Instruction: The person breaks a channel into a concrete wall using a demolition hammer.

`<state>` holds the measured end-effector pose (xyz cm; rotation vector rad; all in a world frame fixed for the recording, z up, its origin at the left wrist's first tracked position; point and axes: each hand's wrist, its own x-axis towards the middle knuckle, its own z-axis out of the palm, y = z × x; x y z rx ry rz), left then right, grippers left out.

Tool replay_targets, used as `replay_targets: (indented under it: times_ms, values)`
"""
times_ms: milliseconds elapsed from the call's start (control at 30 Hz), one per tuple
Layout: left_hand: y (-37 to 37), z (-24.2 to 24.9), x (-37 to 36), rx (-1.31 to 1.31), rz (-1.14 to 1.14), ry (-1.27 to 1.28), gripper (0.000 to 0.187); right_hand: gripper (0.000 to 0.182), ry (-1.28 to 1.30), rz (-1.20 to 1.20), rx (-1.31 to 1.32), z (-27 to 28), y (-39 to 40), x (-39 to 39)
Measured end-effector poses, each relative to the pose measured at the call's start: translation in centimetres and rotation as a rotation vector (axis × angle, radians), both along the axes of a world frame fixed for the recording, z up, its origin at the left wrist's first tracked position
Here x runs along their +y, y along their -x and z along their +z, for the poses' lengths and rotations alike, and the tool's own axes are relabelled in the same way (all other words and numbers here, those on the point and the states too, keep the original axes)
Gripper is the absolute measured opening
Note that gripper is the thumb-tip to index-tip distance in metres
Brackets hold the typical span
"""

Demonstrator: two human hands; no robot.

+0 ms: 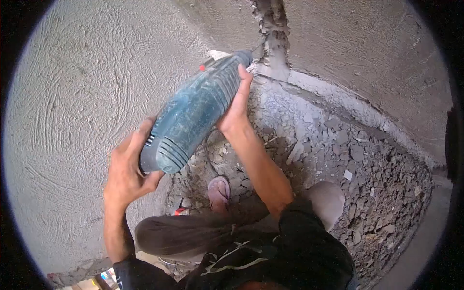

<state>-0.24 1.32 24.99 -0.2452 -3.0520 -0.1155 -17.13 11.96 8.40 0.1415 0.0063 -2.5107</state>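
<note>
A dusty teal power tool [188, 113] with a dark ribbed front slants up to the right. Its thin bit points into a rough vertical groove [276, 43] cut in the wall; whether the tip touches is too small to tell. My left hand [126, 166] is wrapped round the tool's rear end at the lower left. Near the front, my right hand [237, 104] grips the tool's right side, with the thumb up along the ribbed part. A small red knob [202, 67] shows on the tool's far side.
Rough plaster walls [77, 116] rise on the left and upper right. Broken rubble [372, 193] covers the floor at right. My sandalled foot [219, 191] stands on debris, beside a red-handled object [180, 210]. A pale ledge [328, 89] runs along the right wall's base.
</note>
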Motion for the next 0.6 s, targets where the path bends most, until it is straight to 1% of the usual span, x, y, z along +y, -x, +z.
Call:
replay_targets:
  times_ms: [67,133,200,233,300,333,400,467,500,533,600]
  values:
    - [-0.8,-0.7,-0.6,0.030,-0.012,-0.011,0.082,0.077,-0.022,0.037,-0.022,-0.7,-0.3,-0.3]
    - [-1.0,-1.0,-0.8,0.014,0.029,-0.034,0.083,0.079,-0.013,0.034,-0.002,0.0,-0.2,0.3]
    - [-1.1,-0.5,-0.4,0.020,0.016,-0.020,0.085,0.073,-0.010,0.047,-0.022,1.2,0.0,1.0]
    - [-0.9,0.0,-0.1,0.027,0.008,0.000,0.087,0.073,-0.009,0.042,-0.023,1.7,0.2,1.1]
    - [-0.2,0.9,0.6,0.038,-0.021,0.036,0.088,0.079,-0.017,-0.036,0.025,2.4,0.7,1.5]
    - [0.3,1.4,1.1,0.053,-0.044,0.070,0.090,0.079,-0.016,-0.043,0.022,2.5,1.2,1.8]
    - [2.1,2.0,2.6,0.064,-0.040,0.103,0.090,0.082,-0.023,0.029,0.063,2.5,2.7,2.2]
    - [4.1,2.5,3.6,0.026,0.025,0.172,0.090,0.083,-0.002,0.000,0.065,2.0,3.7,1.8]
    - [4.9,2.8,4.0,0.073,-0.007,0.233,0.088,0.083,0.031,-0.073,0.067,2.4,4.2,1.7]
    - [5.6,3.3,4.3,0.067,-0.007,0.234,0.088,0.083,0.056,-0.139,0.062,2.6,4.5,1.7]
    - [7.6,4.5,5.2,0.066,-0.075,0.258,0.085,0.081,0.034,-0.143,0.074,2.9,5.2,2.1]
